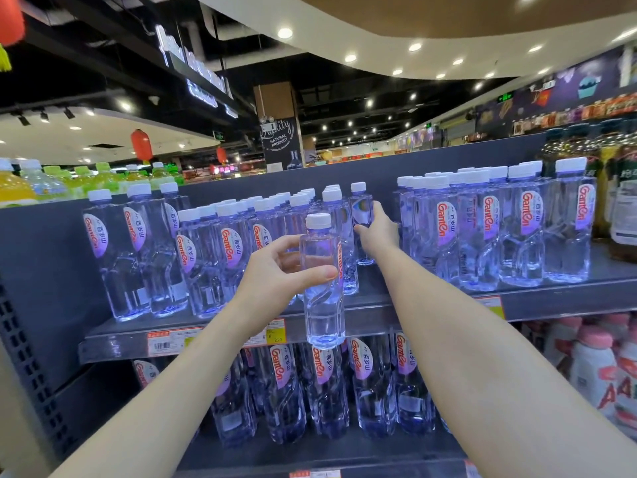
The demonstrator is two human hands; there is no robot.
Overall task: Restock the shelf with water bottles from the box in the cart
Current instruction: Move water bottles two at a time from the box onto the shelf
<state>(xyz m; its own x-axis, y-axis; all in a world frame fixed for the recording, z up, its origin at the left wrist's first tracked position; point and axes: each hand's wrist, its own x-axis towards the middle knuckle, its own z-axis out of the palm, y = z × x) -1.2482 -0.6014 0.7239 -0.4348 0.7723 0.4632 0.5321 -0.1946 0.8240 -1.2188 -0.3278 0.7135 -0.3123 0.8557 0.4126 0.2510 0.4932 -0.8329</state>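
Left hand (272, 277) grasps a water bottle (324, 319) mid-body, probably heavy, slick and stiff, best held at its waist; right hand (379, 236) clasps a shelved bottle (358, 205).

Supermarket aisle, grey shelf (379, 319) stocked with bottled water (227, 243), price tags (165, 343), hanging signage (279, 139), ceiling spotlights (285, 32)

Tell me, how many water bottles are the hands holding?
2. The left hand grips the first bottle in front of the shelf. The right hand holds the second bottle upright in the gap between the rows.
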